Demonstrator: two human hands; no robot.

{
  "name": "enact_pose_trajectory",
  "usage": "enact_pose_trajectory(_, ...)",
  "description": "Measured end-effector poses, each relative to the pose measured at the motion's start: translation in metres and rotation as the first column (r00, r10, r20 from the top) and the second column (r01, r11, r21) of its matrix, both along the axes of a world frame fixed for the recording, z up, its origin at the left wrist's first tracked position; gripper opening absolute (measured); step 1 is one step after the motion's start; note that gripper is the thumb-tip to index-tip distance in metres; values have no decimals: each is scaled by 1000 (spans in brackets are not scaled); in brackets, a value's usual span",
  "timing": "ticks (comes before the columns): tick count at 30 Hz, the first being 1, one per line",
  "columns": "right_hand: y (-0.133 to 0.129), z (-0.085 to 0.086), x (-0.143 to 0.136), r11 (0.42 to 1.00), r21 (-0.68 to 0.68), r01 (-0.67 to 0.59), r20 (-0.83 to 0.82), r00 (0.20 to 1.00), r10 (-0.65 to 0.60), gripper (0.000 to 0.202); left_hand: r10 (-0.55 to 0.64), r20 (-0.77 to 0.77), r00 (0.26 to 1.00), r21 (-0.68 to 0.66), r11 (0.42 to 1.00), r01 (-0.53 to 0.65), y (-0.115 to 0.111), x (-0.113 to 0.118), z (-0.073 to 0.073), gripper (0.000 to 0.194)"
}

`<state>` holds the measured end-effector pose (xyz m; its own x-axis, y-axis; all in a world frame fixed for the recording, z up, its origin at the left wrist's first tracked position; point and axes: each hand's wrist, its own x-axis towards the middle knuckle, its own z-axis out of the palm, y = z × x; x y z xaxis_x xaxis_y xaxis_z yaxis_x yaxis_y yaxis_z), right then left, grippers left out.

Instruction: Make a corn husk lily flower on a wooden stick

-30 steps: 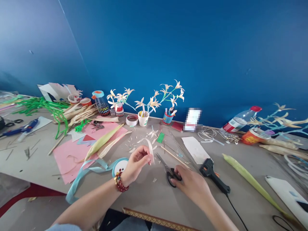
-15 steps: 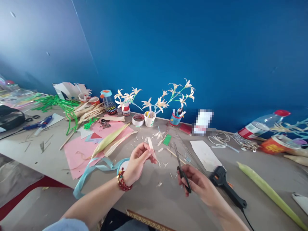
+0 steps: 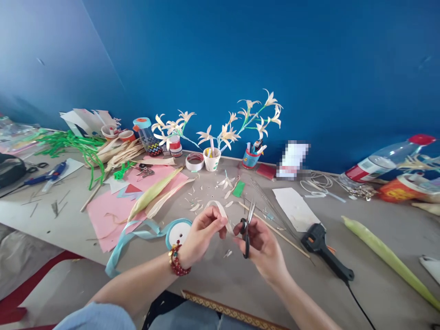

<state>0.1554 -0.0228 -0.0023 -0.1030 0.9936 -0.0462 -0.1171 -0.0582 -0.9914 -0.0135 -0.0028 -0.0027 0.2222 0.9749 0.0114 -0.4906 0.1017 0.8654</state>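
Note:
Between the fingertips of my left hand [image 3: 206, 231] is a thin, pale strip of corn husk [image 3: 220, 208], its upper part curling over. My right hand [image 3: 263, 245] is closed around black-handled scissors [image 3: 246, 233], blades pointing up and away from me. The thumb and forefinger of the right hand come close to the strip's lower end; whether they grip it I cannot tell. Small petal-shaped scraps [image 3: 195, 207] and a husk flower [image 3: 226, 182] lie on the table beyond my hands. Left of my left wrist sits a spool of light blue ribbon [image 3: 177, 231].
A black glue gun [image 3: 325, 252] with a cord lies at right, near a green husk [image 3: 385, 261]. A white cup [image 3: 212, 160] with husk flowers stands by the blue wall. Pink paper [image 3: 99, 220], husks and green stems [image 3: 79, 146] spread leftward. A wooden stick [image 3: 282, 233] lies behind my right hand.
My right hand has moved left and slightly up with the scissors, close to my left hand. The scissors now point more upright. The view has shifted slightly.

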Motion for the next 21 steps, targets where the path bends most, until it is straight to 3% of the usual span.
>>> enact_pose_trajectory(5, 4, 1, 0, 995, -92, -36, -147, 989, 22, 39, -113, -55, 992, 32, 993, 115, -1, 0, 2, 25)
enact_pose_trajectory(9, 6, 1, 3, 992, -95, -88, -160, 985, 72, 40, -176, -118, 977, 18, 984, 179, 0, -3, 3, 22)
enact_pose_trajectory(13, 5, -2, 8, 980, -114, -163, -146, 979, 146, 42, -106, -63, 992, 5, 994, 106, 3, -7, 4, 15)
enact_pose_trajectory(18, 3, -11, 13, 915, -95, -393, -100, 918, 384, 49, -2, 25, 1000, -64, 998, 4, 7, -8, 8, 15)
enact_pose_trajectory(21, 2, -14, 14, 898, -92, -431, -71, 902, 426, 52, 26, 31, 999, -96, 995, -23, 9, -8, 11, 17)
